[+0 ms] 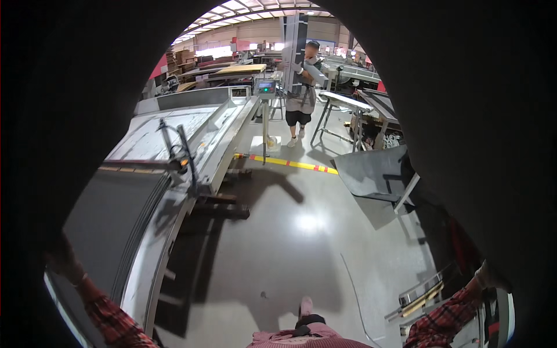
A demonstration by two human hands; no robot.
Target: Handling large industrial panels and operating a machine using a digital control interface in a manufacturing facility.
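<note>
My left hand (65, 264) is raised at the far left, at the end of a red plaid sleeve. Its fingers fade into a dark area, beside a stack of dark grey sheets (110, 214) on a long machine table (152, 264). At the far right my right hand (492, 277) reaches into the same kind of dark shape, its fingers in shadow. Black, blurred shapes fill both sides of the view and curve over the top. I cannot make out what they are, or whether either hand holds them.
Ahead, a co-worker (301, 104) carries tall grey panels (295, 55). A control box (266, 88) stands on a post. Yellow-and-red tape (290, 164) crosses the grey floor. A dark sheet (374, 171) leans at right, near a trestle (345, 102). Metal bars (418, 298) lie lower right.
</note>
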